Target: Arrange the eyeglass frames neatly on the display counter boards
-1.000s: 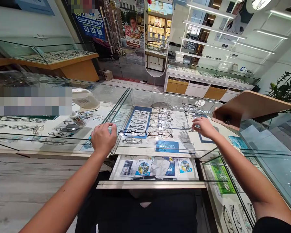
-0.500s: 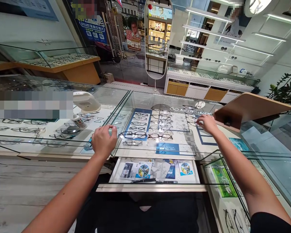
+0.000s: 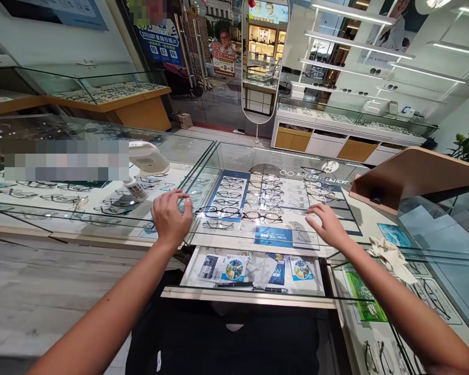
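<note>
The glass counter (image 3: pixel 211 239) is the largest thing before the person, and many eyeglasses are arranged in rows inside it. At its right end stands a wooden board (image 3: pixel 414 169), tilted. Below the counter, a drawer (image 3: pixel 250 297) is pulled out towards the person's body. A crumpled, pale cloth (image 3: pixel 393 260) lies next to the right forearm.

The left hand (image 3: pixel 172 217) is over the near part of the counter, beside the corner of two glass panes. It is half open: the fingers are bent together, and the thumb stands apart from them, with a gap between. The right hand (image 3: pixel 326 226) is also loosely open, its fingers slightly curved and pointing to the left, the thumb separated below them. Whether either hand touches the glass, I cannot tell.

Between both hands are two pairs of glasses, side by side: the dark-framed glasses (image 3: pixel 221 210), just beside the left hand, and the brown-framed glasses (image 3: pixel 263 215), nearer to the right one. A blue card (image 3: pixel 273 236) lies closer to the person than these. The smallest things are the dark pens (image 3: pixel 234 285) in the drawer.
</note>
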Demonstrator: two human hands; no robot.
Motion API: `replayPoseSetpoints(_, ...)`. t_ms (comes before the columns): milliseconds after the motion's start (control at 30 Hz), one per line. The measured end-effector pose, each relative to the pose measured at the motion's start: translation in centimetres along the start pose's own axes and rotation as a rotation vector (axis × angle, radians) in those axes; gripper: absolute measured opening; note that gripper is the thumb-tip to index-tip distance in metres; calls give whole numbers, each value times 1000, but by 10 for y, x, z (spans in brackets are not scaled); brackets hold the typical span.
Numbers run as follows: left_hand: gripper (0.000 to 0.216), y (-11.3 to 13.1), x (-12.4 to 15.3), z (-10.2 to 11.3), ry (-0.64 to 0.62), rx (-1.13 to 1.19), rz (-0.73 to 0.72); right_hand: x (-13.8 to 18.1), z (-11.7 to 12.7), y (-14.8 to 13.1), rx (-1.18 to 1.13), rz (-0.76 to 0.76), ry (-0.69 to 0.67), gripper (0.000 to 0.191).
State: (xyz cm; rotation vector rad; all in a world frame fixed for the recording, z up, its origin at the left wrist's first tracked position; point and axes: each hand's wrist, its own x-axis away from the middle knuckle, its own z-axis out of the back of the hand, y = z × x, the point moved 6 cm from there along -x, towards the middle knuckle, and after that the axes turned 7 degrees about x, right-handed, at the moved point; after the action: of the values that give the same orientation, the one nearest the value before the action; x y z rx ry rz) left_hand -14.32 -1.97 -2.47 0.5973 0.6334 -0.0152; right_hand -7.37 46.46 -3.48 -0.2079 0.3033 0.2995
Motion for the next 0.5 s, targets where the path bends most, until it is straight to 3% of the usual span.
replayPoseSetpoints(100, 26, 52, -12, 12, -52, 47, -175, 18, -13, -18, -33, 12, -27, 38)
replayPoseSetpoints(200, 30, 123, -45, 2, -326, 59, -376, 19, -19, -16, -6, -3, -18, 38)
replayPoseSetpoints(333, 30, 201, -98, -37, -669, -49, -664, 14, -21, -12, 7, -15, -34, 40)
replayPoseSetpoints(400, 24, 216, -120, -67, -835, -158, -663, 14, -21, -12, 4, -20, -43, 40)
replayPoseSetpoints(500, 25, 216, -134, -113, -1002, -318, -536, 15, -21, -13, -16, -17, -39, 39)
